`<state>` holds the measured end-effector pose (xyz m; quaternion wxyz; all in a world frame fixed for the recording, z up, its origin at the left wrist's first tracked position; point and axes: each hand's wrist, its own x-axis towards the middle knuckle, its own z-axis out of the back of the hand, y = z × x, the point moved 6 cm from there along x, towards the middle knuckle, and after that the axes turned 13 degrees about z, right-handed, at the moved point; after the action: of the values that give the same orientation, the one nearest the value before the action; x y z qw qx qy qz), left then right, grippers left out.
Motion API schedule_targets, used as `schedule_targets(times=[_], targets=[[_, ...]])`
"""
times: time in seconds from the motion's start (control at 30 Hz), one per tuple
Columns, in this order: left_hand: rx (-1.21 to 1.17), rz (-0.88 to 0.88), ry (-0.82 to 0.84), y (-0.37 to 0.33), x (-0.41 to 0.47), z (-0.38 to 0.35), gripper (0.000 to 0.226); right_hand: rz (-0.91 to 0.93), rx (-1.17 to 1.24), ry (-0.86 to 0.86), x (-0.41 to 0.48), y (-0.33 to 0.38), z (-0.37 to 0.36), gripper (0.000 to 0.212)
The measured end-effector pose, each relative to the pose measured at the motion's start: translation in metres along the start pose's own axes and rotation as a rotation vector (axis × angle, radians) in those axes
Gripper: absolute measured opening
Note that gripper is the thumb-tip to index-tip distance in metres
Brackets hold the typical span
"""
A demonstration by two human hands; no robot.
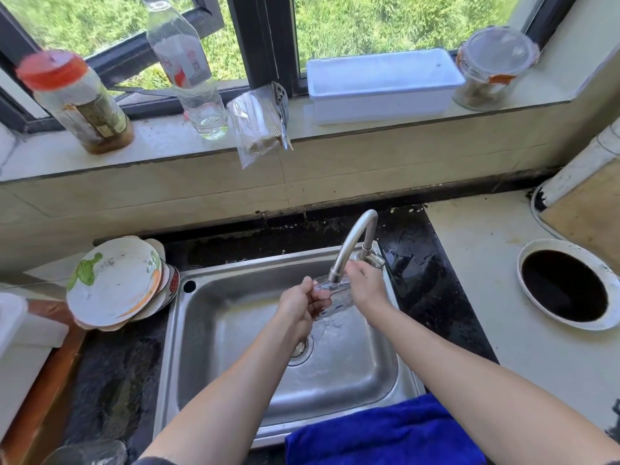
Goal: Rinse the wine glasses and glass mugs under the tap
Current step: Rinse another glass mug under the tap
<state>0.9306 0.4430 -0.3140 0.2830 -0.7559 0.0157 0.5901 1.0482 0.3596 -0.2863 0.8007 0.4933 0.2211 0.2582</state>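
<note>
Glassware is held under the tap (352, 243) spout, above the sink (235, 330) basin: one clear glass vessel (335, 295), of which the type, mug or wine glass, cannot be told through the running water. Its long axis is tilted, running from roughly 11 o'clock, the upper end near the spout, to 5 o'clock, the lower end toward the drain (300, 350). Which end is the mouth cannot be told.

The vessel lies between both hands. The left hand (302, 305) is closed around the vessel's side at 9 o'clock. The right hand (365, 283) is closed against the side at 3 o'clock, just below the tap base.

A stack of plates (117, 283) is placed on the worktop (503, 297) at 9 o'clock of the sink. A blue cloth (385, 434) is draped over the sink's near rim at 5 o'clock. Another glass item (87, 453) is partly visible at the bottom left edge. A white tray (382, 85) and bottles (188, 62) stand on the window sill (167, 142) at 12 o'clock.
</note>
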Motion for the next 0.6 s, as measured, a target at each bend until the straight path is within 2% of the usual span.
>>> schedule_targets(times=[0.07,0.13,0.17,0.2,0.27,0.3,0.4,0.47,0.5,0.53,0.6], targets=[[-0.050,0.006,-0.011,-0.002,0.004,0.006,0.031,0.243,-0.340,0.066,-0.006,0.007,-0.008,0.021],[-0.077,0.010,-0.012,-0.005,0.007,0.013,0.033,0.432,-0.447,0.164,-0.015,0.001,-0.021,0.033],[-0.076,0.011,-0.014,-0.005,0.008,0.016,0.033,0.417,-0.399,0.177,-0.013,-0.003,-0.022,0.034],[-0.081,0.017,-0.015,-0.004,0.009,0.018,0.033,0.313,-0.271,0.157,-0.008,-0.005,-0.020,0.030],[-0.132,0.044,-0.008,0.002,0.010,0.021,0.034,0.051,0.001,0.124,0.002,-0.005,-0.020,0.035],[-0.163,0.061,-0.008,0.005,0.012,0.022,0.035,0.021,0.028,0.126,0.003,0.002,-0.020,0.040],[-0.273,0.110,-0.003,0.009,0.017,0.031,0.036,0.282,-0.146,0.198,-0.013,0.025,-0.025,0.035],[-0.360,0.147,0.004,0.013,0.019,0.039,0.037,0.511,-0.292,0.286,-0.031,0.020,-0.031,0.051],[-0.395,0.161,0.005,0.015,0.021,0.042,0.037,0.603,-0.341,0.277,-0.035,0.013,-0.031,0.053],[-0.415,0.170,0.003,0.018,0.024,0.044,0.037,0.640,-0.351,0.246,-0.037,0.008,-0.030,0.052],[-0.418,0.177,-0.004,0.022,0.025,0.044,0.037,0.552,-0.289,0.158,-0.036,0.004,-0.021,0.046]])
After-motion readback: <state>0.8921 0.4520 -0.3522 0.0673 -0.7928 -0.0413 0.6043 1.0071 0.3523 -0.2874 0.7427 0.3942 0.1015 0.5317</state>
